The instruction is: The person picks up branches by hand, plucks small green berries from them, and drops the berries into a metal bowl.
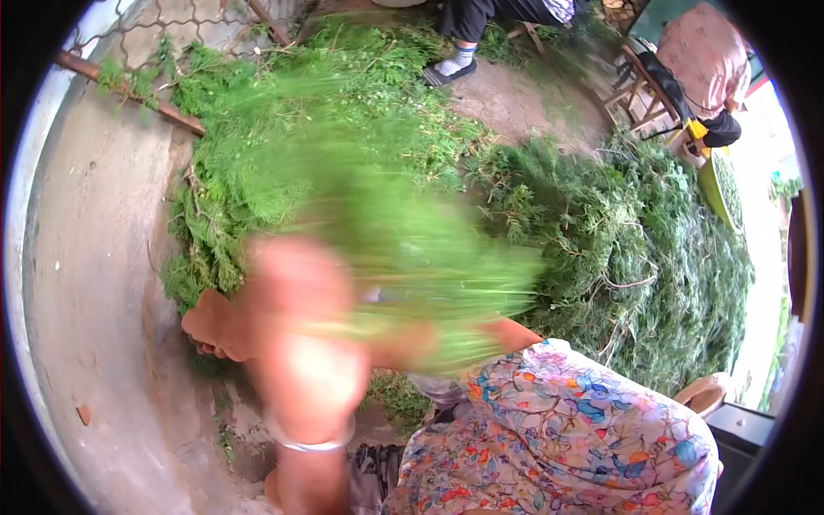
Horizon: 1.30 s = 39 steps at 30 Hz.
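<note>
Greenery (627, 249) heaped on brownish flr (532, 103), wire mesh (163, 30), ppl (704, 60) nearby

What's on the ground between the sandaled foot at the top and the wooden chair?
The head view shows mostly bare brown ground between the foot and the wooden chair, with some blurred greenery nearer the chair.

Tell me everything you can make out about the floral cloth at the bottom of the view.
The floral cloth is whitish with a dense print of blue, orange, red and yellow patches. It looks like thin, soft fabric, loosely draped with shallow folds, and spreads across the lower right, running out of view at the bottom. Bare skin shows at its upper left corner, and piled green foliage lies beyond its top edge.
</note>
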{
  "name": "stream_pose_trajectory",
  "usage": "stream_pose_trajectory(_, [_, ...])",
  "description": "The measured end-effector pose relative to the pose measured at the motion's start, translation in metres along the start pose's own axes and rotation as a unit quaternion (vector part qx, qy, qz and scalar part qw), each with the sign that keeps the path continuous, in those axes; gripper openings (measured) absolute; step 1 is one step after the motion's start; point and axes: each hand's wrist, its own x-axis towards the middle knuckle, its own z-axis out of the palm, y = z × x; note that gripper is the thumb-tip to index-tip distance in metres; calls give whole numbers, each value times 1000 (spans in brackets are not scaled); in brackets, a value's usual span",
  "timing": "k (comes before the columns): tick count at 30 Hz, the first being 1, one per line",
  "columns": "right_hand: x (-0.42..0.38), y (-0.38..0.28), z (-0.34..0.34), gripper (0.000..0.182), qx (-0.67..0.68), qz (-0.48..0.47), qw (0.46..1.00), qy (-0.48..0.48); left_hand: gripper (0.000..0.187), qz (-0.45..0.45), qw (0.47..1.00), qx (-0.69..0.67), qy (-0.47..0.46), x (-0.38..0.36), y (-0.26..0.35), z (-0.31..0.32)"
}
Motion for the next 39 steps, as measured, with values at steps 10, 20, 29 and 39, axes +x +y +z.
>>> stream_pose_trajectory(10, [-7,-34,-16,14,57,-66,995,-54,39,333,847,333,248,-12,25,-13])
stream_pose_trajectory(20, [-43,21,-5,14,-322,-557,762,-76,36,125,964,-210,101,-33,16,-104])
stream_pose_trajectory(29, [-53,14,0,42,-48,-261,932,-248,19,224,878,-386,173,-41,11,-130])
stream_pose_trajectory(39, [-46,26,1,45,-180,-390,869,-246,31,203,947,-190,159,-64,-25,-146])
